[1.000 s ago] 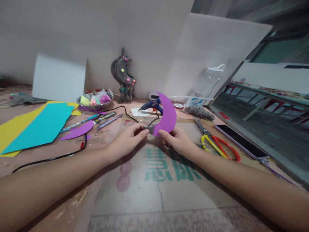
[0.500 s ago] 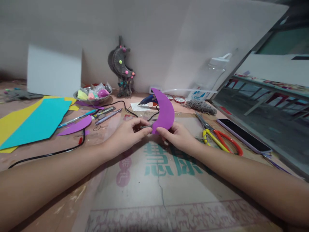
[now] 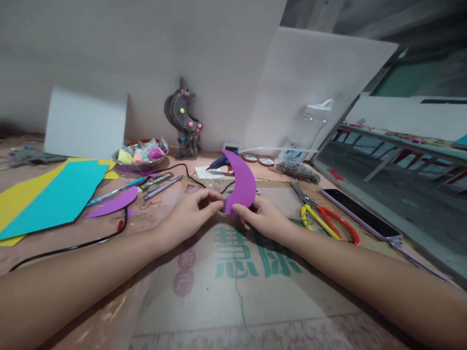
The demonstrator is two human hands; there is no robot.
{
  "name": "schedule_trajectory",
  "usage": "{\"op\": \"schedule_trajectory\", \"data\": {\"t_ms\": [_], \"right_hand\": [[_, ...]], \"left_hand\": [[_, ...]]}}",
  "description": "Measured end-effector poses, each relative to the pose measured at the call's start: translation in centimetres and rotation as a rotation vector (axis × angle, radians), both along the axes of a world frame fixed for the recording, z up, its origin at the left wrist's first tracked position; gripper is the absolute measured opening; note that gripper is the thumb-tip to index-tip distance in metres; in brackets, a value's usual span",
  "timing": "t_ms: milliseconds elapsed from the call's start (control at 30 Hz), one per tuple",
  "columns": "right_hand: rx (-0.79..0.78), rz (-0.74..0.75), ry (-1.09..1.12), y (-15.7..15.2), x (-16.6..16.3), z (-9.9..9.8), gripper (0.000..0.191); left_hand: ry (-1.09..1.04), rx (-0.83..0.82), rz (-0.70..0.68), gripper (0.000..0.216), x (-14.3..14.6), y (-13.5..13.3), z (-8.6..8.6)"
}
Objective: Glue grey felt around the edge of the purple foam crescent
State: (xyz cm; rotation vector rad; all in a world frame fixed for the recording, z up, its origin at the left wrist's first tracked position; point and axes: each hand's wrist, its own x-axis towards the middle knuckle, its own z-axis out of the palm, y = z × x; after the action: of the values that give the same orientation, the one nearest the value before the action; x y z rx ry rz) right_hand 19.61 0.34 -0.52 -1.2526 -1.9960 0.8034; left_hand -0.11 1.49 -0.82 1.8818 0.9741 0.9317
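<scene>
A purple crescent-shaped cutout [image 3: 245, 181] stands upright above the printed sheet, its lower end pinched between the thumb and fingers of my right hand [image 3: 257, 214]. My left hand [image 3: 204, 206] is closed in a pinch just left of that lower end. A small dark bit shows between its fingertips and the crescent, too small to name. Behind the crescent, and partly hidden by it, a blue glue gun [image 3: 220, 163] lies with its nozzle over a white paper [image 3: 209, 172]. Scissors [image 3: 324, 214] with red and yellow handles lie to the right of my right hand.
At left lie blue [image 3: 62, 197] and yellow sheets [image 3: 25, 189], a purple scrap [image 3: 115, 201], pens and a black cord [image 3: 73, 248]. A bowl [image 3: 136, 165] of bright clay packs, a grey crescent ornament [image 3: 181, 114], a bottle [image 3: 310, 126], grey yarn [image 3: 297, 171] and a phone [image 3: 361, 214] surround the workspace.
The view has tilted upward, so everything sits lower in the picture. Both hands stay close together at the crescent's lower end, and my right hand keeps its pinch on it.
</scene>
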Motion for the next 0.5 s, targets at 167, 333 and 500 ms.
{"op": "schedule_trajectory", "data": {"t_ms": [167,333,500], "right_hand": [[0.027,0.015,0.026,-0.08,0.04,-0.12,0.030],[0.239,-0.085,0.065,-0.06,0.06,-0.52,0.015],[0.436,-0.009,0.069,-0.47,0.30,-0.52,0.012]], "left_hand": [[-0.016,0.014,-0.014,0.018,0.01,0.20,-0.25],[-0.030,-0.048,0.070,0.027,-0.03,0.39,-0.34],[-0.016,-0.051,0.068,0.037,0.06,0.37,-0.14]]}}
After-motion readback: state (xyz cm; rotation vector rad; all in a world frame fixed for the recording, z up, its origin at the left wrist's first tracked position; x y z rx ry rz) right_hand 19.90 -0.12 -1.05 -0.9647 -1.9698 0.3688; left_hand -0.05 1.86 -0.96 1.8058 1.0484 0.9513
